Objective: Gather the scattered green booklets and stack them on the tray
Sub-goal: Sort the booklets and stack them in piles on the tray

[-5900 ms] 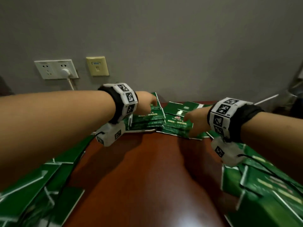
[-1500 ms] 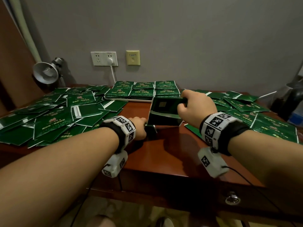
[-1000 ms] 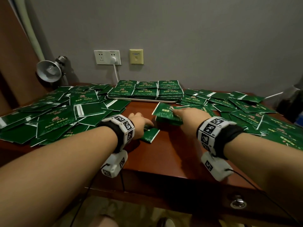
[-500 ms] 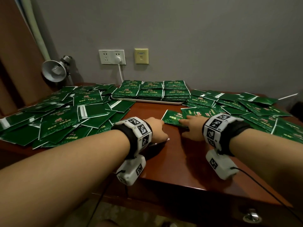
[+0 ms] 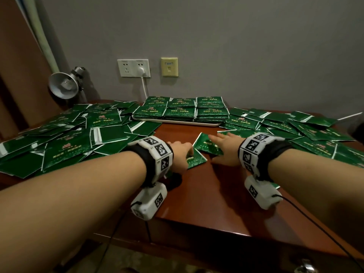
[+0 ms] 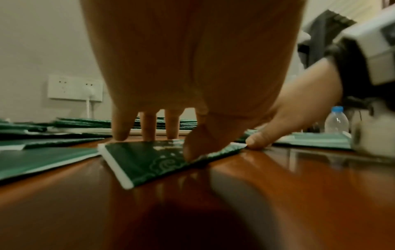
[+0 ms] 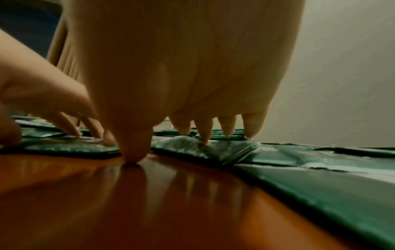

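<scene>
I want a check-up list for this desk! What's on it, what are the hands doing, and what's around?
Surface: glossy wooden desk, bare in the middle.
Job's things: tray at the back holds stacked green booklets; loose booklets lie heaped left and right.
Clutter: clear water bottle, seen only by the left wrist camera.
Hands: left hand presses one booklet flat on the desk; right hand lies spread on another booklet.
Cables: white plug cord from the wall socket; black wrist-camera leads.
Surroundings: grey wall, metal clamp lamp, yellowed wall plate.
</scene>
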The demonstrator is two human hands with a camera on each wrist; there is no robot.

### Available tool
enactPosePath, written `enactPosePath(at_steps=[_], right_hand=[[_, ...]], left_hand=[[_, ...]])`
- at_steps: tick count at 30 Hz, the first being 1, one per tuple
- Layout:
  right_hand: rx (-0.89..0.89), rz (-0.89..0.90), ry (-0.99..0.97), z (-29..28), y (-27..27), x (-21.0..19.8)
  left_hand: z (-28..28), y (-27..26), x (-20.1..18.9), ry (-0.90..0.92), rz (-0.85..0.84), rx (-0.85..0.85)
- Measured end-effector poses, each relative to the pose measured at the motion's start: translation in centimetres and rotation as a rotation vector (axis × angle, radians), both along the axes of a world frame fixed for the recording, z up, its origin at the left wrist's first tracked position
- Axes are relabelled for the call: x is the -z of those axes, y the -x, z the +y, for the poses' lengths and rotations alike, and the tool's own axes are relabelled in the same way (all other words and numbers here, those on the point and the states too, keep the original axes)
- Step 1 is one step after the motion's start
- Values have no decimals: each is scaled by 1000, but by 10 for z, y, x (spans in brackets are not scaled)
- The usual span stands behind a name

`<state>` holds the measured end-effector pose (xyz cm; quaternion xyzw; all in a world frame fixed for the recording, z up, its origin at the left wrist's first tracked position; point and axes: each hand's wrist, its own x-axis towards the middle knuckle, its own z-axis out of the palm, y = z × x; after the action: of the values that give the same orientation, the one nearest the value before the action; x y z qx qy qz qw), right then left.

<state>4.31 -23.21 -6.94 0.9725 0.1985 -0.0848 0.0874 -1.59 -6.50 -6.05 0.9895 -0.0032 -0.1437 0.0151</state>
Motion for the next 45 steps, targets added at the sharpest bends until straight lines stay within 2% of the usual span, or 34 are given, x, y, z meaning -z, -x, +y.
enactPosePath(at_steps=[3, 7, 13, 17, 20, 29, 37, 45], right_hand=[[-2, 30, 48, 13, -4, 5], [-17, 30, -34, 14, -12, -1], [14, -27, -79, 2, -10, 2], [46, -87, -61, 0, -5, 6], [88, -64, -74, 1, 1, 6], [46, -61, -96, 7, 11, -5], [-62, -228, -169, 21, 5, -16], [-118, -282, -210, 49, -31, -39]], left_hand=[[4, 3, 2, 21, -18, 29], [16, 0, 11, 142, -38, 12], [22, -3, 15, 88, -140, 8], [20, -1, 12, 92, -118, 29], [20, 1, 12, 114, -108, 38], [23, 2, 13, 156, -130, 53], [50, -9, -4, 20, -212, 65], [98, -53, -41, -190, -260, 138]])
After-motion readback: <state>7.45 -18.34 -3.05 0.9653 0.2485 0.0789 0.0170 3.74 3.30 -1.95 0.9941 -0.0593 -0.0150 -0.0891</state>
